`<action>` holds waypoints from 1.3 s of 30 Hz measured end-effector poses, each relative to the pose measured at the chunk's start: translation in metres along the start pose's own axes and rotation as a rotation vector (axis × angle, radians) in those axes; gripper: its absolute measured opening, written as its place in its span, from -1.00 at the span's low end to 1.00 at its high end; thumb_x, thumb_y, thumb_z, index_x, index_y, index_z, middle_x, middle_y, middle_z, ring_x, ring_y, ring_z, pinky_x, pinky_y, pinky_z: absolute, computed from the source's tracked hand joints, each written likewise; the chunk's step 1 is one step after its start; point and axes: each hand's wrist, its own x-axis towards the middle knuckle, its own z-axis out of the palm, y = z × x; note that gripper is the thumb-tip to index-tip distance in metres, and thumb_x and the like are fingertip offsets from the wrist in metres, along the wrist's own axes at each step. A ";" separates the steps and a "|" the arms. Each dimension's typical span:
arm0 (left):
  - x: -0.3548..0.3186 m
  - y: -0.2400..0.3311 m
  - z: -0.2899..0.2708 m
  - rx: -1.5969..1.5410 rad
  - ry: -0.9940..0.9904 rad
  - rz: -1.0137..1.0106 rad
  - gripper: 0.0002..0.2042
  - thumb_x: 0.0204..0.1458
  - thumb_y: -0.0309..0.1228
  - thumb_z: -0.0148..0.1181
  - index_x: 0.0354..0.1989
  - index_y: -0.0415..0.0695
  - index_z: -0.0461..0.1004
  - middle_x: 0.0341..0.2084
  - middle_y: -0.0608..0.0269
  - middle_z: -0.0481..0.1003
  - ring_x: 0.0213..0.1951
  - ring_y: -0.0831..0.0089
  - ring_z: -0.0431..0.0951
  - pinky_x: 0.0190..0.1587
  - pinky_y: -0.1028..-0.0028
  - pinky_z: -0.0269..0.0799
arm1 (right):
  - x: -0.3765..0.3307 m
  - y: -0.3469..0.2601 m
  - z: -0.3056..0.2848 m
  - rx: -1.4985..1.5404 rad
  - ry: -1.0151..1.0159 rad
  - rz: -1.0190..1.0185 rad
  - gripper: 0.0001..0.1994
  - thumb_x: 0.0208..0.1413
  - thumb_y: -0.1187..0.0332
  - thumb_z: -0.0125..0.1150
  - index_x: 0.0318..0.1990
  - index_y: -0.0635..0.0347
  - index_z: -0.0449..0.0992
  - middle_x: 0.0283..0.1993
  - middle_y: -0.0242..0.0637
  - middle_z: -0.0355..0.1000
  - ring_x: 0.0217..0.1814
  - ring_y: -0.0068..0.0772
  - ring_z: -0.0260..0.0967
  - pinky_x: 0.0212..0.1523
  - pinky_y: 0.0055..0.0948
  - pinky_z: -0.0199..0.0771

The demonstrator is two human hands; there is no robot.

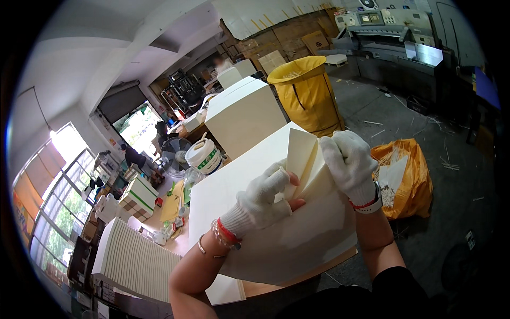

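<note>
Bending up at its far edge, the white sheet (234, 175) sits over the worktable (260, 290), left of the orange bag (421, 183). Right hand (348, 159) is curled closed on that edge; left hand (265, 196) has thumb and finger spread, bare tips against the fold, not pinching from where I stand.

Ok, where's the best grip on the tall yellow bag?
Probably the near part of its rim, coming from above: the yellow bag stands upright with its wide mouth open upward, so that edge looks exposed and easy to pinch.
</note>
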 end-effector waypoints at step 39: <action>0.004 0.005 -0.003 0.029 -0.112 -0.027 -0.59 -0.06 -0.48 0.40 0.01 -0.16 0.47 -0.16 0.14 0.47 -0.08 0.23 0.50 -0.03 0.38 0.39 | -0.003 -0.003 0.000 0.117 0.010 0.147 -0.73 -0.07 0.57 0.25 -0.14 0.33 0.48 -0.50 -0.26 0.22 -0.51 -0.30 0.26 -0.52 -0.35 0.28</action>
